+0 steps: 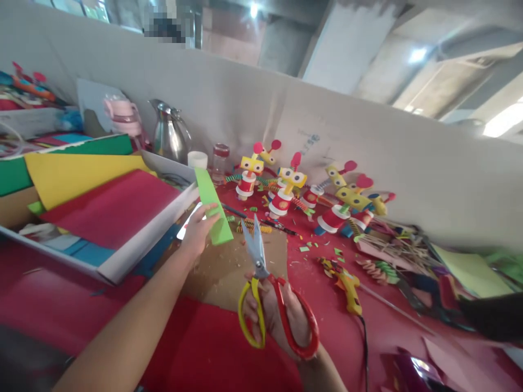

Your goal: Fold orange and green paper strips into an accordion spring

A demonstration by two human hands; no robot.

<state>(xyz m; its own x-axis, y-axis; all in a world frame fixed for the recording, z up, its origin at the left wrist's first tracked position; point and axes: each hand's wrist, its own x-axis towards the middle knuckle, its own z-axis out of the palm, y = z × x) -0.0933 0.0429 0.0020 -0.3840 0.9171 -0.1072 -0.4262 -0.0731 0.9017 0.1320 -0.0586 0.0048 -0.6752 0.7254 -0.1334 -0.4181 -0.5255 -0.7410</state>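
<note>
My left hand (199, 226) grips a light green strip (214, 209) of paper or foam, its fingers over the strip's right face. The strip stands tilted above the brown board (229, 272). To its right, my right hand (278, 313) holds scissors (258, 261) with one yellow and one red handle, fingers through both loops. The blades are a little apart and point up and away from me. They do not touch the green strip. Small coiled paper springs (259, 229) lie just beyond the blade tips.
A white box (149, 231) of coloured sheets stands at left. Behind are a metal jug (169, 133), a white cup (198, 159), a glass jar (221, 160) and several robot figures (281, 201). A yellow glue gun (349, 291) and its cord lie at right.
</note>
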